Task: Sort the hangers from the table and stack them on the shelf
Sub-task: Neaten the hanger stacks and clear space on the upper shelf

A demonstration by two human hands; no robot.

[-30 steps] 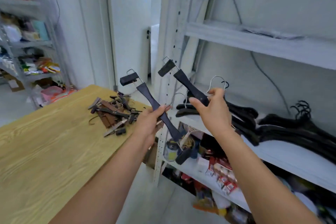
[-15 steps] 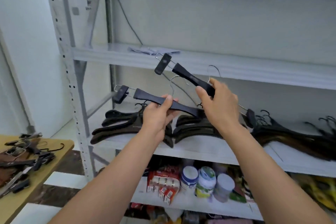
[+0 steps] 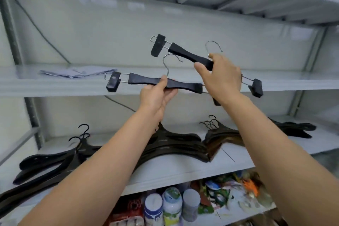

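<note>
Our left grip (image 3: 157,95) is clamped on the middle of the lower clip hanger (image 3: 145,81). The thumb lies over the black bar, just beside its metal hook. This bar sits nearly level in front of the rim of the upper shelf (image 3: 55,88).

Our right grip (image 3: 220,77) is clamped on the higher clip hanger (image 3: 185,55), which tilts down to the right. One of its clips is raised at the left and the other hangs low past the wrist. The two hangers are close together, but we cannot tell whether they touch behind the right hand.

Loose papers (image 3: 77,72) lie on the upper shelf at the left. Below our arms, the middle shelf (image 3: 183,169) carries stacks side by side: black coat hangers (image 3: 174,145) and brown coat hangers (image 3: 223,137). Jars (image 3: 172,203) stand on the shelf beneath.
</note>
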